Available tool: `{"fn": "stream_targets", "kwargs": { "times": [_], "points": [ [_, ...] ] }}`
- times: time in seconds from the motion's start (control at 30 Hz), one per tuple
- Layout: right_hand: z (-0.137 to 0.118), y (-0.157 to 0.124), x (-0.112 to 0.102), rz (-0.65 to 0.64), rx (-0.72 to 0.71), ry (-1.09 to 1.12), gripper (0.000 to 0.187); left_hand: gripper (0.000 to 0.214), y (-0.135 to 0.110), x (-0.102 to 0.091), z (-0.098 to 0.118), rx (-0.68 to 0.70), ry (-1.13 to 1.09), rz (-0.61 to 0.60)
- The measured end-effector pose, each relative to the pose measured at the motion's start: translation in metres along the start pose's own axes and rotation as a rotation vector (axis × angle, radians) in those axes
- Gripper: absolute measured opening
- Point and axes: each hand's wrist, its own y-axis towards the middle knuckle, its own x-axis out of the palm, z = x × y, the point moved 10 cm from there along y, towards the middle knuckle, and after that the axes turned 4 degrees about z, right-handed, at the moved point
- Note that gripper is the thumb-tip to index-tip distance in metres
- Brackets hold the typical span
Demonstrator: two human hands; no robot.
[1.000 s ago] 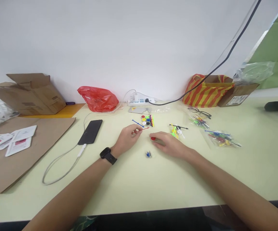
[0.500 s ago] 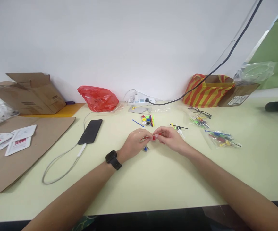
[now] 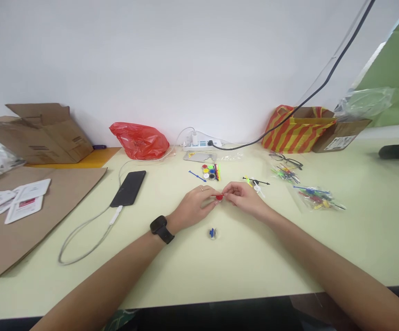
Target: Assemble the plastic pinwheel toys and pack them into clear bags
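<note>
My left hand [image 3: 194, 208] and my right hand [image 3: 242, 197] meet over the middle of the pale table [image 3: 220, 262], fingers pinched together. Between the fingertips is a small red round piece [image 3: 219, 197]; the thin red stick held earlier by the left hand is now mostly hidden in its fingers. A black watch [image 3: 160, 228] is on my left wrist. A small blue and clear piece [image 3: 213, 233] lies on the table just below the hands.
Beyond the hands lie small coloured caps [image 3: 210, 172], a blue stick [image 3: 195, 175], loose sticks [image 3: 256, 184] and bags of sticks [image 3: 315, 197]. A black phone [image 3: 129, 187] on a cable, red bag [image 3: 139, 140], power strip [image 3: 199, 145], striped bag [image 3: 297, 128], glasses [image 3: 285, 161] and cardboard [image 3: 20, 207] surround them.
My hands came together from apart: the left brought the red stick over, the right lifted the red piece from the table. The small blue piece now shows below the hands.
</note>
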Motion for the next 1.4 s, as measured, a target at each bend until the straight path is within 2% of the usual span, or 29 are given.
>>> {"fn": "stream_targets", "kwargs": {
  "times": [0.2, 0.37, 0.57, 0.63, 0.73, 0.83, 0.93, 1.0, 1.1, 1.17, 1.27, 1.33, 1.4],
  "points": [
    [-0.007, -0.002, 0.002, -0.009, -0.124, -0.162, 0.012, 0.025, -0.002, 0.002, 0.0, 0.013, 0.048, -0.013],
    [-0.022, -0.009, 0.004, 0.037, -0.261, -0.391, 0.014, 0.016, 0.0, 0.006, -0.001, 0.004, 0.094, -0.042],
    [-0.023, -0.01, 0.003, 0.041, -0.285, -0.479, 0.013, 0.013, 0.001, 0.011, 0.004, 0.025, 0.116, -0.073],
    [-0.025, -0.011, 0.001, 0.047, -0.281, -0.464, 0.014, 0.018, 0.001, 0.004, 0.003, 0.023, 0.097, -0.013],
    [-0.029, -0.012, -0.005, 0.078, -0.245, -0.445, 0.021, 0.028, 0.0, -0.02, -0.004, -0.015, 0.067, 0.182],
    [-0.033, -0.014, -0.016, 0.152, -0.163, -0.402, 0.037, 0.022, -0.002, -0.039, -0.021, -0.11, 0.061, 0.333],
    [-0.028, -0.016, -0.025, 0.161, 0.01, -0.18, 0.053, 0.016, -0.003, -0.045, -0.038, -0.213, 0.058, 0.398],
    [-0.03, -0.016, -0.036, 0.228, 0.033, -0.084, 0.058, 0.016, -0.004, -0.046, -0.045, -0.247, 0.061, 0.409],
    [-0.042, -0.018, -0.051, 0.352, -0.071, -0.12, 0.055, 0.02, -0.004, -0.045, -0.046, -0.227, 0.103, 0.381],
    [-0.046, -0.018, -0.048, 0.352, -0.134, -0.16, 0.052, 0.029, -0.002, -0.042, -0.044, -0.17, 0.178, 0.312],
    [-0.054, -0.023, -0.032, 0.305, -0.247, -0.217, 0.045, 0.046, -0.001, -0.03, -0.051, -0.113, 0.352, 0.108],
    [-0.06, -0.028, -0.022, 0.278, -0.318, -0.269, 0.042, 0.053, -0.003, -0.022, -0.064, -0.139, 0.439, -0.029],
    [-0.066, -0.033, -0.017, 0.271, -0.376, -0.316, 0.042, 0.053, -0.005, -0.018, -0.075, -0.164, 0.473, -0.111]
  ]
}}
